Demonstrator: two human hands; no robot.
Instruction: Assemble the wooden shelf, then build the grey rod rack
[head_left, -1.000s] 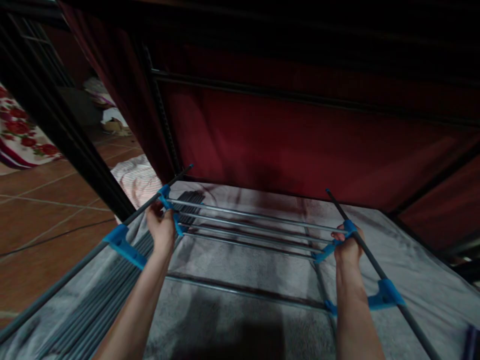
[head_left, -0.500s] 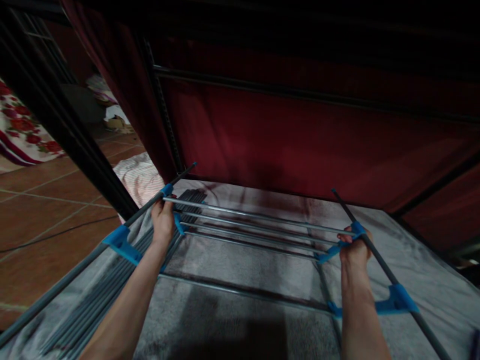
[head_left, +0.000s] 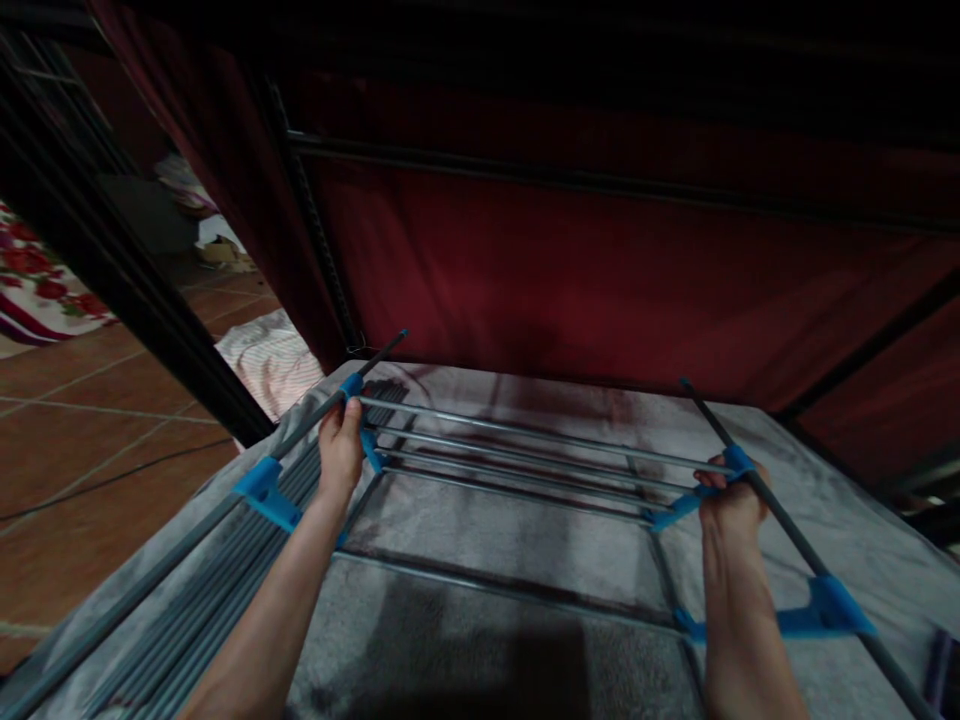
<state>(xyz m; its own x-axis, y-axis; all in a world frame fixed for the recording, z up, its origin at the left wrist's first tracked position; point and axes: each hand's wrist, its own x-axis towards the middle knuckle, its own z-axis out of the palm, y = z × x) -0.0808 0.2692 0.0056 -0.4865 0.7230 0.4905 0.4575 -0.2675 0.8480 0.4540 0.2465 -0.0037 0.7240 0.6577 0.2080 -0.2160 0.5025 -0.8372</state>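
Observation:
A partly assembled tube rack (head_left: 510, 490) of grey metal tubes and blue plastic connectors stretches across a grey cloth. My left hand (head_left: 342, 440) is closed around its far left corner, thumb up against the blue connector (head_left: 351, 385). At the far right corner, my right hand (head_left: 733, 500) wraps round the other blue connector (head_left: 739, 458) from below, fingertips curling over its inner side. Several thin crossbars run between the two hands. Nearer me, a lower blue bracket (head_left: 266, 490) joins the left side tube, and another bracket (head_left: 829, 605) the right one.
Beneath and beside my left forearm lies a bundle of loose grey tubes (head_left: 217, 590). A dark red curtain (head_left: 562, 270) hangs behind, crossed by a dark metal bar (head_left: 525, 172). A black post (head_left: 172, 330) rises at left, beyond it a tiled floor (head_left: 97, 440) with a cable (head_left: 112, 478).
Both hands and the rack have shifted slightly to the right, while the curtain and post sit further left in view. My left thumb now rests higher, against the blue connector.

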